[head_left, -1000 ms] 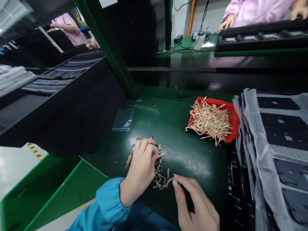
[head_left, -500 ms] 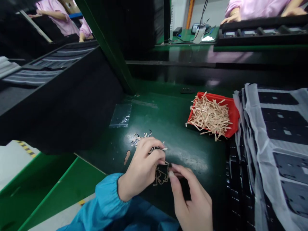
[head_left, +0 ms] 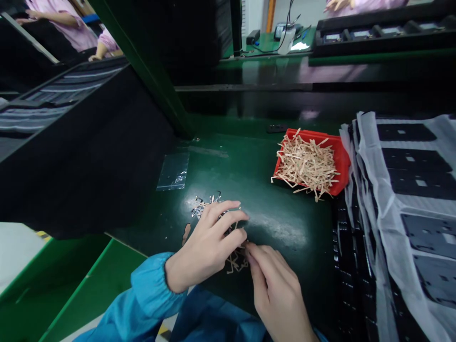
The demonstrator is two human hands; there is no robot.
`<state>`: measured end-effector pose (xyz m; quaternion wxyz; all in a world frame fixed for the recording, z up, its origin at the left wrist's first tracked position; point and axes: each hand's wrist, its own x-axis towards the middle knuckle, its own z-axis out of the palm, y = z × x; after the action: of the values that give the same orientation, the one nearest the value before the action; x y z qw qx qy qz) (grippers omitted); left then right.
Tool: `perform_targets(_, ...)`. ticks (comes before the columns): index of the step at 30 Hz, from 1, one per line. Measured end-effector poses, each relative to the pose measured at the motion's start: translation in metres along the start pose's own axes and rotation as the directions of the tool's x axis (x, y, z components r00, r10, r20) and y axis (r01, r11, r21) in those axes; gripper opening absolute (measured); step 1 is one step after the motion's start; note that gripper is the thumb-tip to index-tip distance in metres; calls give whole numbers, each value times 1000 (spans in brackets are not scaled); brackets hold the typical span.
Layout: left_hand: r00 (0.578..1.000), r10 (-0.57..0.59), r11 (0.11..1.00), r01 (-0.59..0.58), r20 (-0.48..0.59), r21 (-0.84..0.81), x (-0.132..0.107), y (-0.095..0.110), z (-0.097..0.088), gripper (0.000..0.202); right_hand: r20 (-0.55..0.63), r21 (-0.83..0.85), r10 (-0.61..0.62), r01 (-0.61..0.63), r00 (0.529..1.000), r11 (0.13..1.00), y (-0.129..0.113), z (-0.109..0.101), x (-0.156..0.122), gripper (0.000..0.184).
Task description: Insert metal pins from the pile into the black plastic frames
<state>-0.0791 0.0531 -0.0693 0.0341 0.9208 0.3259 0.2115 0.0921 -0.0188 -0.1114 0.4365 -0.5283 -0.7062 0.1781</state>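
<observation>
At a green workbench (head_left: 261, 190), a worker's left hand (head_left: 204, 247), in a blue sleeve (head_left: 151, 280), lies half open with its fingers loosely curved over a small scatter of silvery slivers (head_left: 204, 207). The right hand (head_left: 274, 285) is drawn nearly closed, its fingers bunched together and almost touching the left hand's little finger, just above a small tangle of tan strips (head_left: 237, 262). Whether either hand has hold of a piece cannot be told from this view.

A loose tan scrap (head_left: 185, 233) lies at 9 o'clock from the hands. At 2 o'clock, a red plastic tray (head_left: 341, 161) holds a heap of tan strips (head_left: 306, 164), and at 11 o'clock lies a clear plastic bag (head_left: 173, 172). At 3 o'clock, black panels with square cut-outs (head_left: 406, 171) sit interleaved with white mesh sheeting (head_left: 377, 213). Beyond a black rack (head_left: 381, 33) at 1 o'clock, a co-worker in a pink smock (head_left: 370, 4) stands at the far bench.
</observation>
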Motion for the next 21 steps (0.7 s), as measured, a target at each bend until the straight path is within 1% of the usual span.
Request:
perform_targets(2, 1000, -10, 1000, 11, 9, -22, 0, 0, -1, 24, 4, -18, -8, 8, 1000, 1000, 0, 0, 0, 27)
perform_targets(4, 999, -48, 996, 48, -6, -69, -2, 2, -1, 24, -12, -22, -14, 14, 1000, 1000, -1, -1, 0, 23)
perform_targets(7, 988, -153, 964, 147, -7, -223, -5, 9, -1, 26, -61, -1, -8, 8, 998, 1000, -2, -1, 1, 17)
perform_targets(9, 973, -228, 901, 220, 21, -374, -7, 14, 0, 25, -88, 9, 15, -14, 996, 1000, -3, -1, 1, 16)
perform_targets(11, 952, -300, 813, 289, 63, -505, -8, 19, 1, 22, -107, 18, 26, -25, 994, 1000, -3, -1, 1, 16)
perform_targets(14, 900, -424, 701, 396, 100, -592, -6, 26, 6, 14, -108, 56, 9, -3, 994, 998, -2, -1, 0, 18)
perform_targets(16, 855, -516, 671, 441, 52, -596, -5, 29, 8, 17, -95, 93, -8, 17, 995, 996, -2, 0, -1, 19)
perform_targets(17, 826, -563, 666, 453, -1, -592, -4, 30, 9, 19, -90, 113, -9, 19, 996, 993, -2, 0, -2, 20)
perform_targets(18, 787, -613, 664, 465, -69, -586, -5, 30, 10, 20, -86, 129, -2, 13, 996, 992, -2, 1, -3, 21)
perform_targets(19, 731, -667, 654, 484, -142, -582, -5, 29, 10, 19, -86, 142, 13, 0, 996, 990, -2, 1, -3, 22)
perform_targets(20, 656, -724, 633, 506, -215, -586, -7, 27, 10, 17, -93, 150, 38, -23, 995, 988, -3, 1, -3, 22)
perform_targets(21, 571, -774, 600, 523, -275, -605, -8, 24, 10, 14, -112, 151, 66, -49, 992, 987, -4, 0, -2, 22)
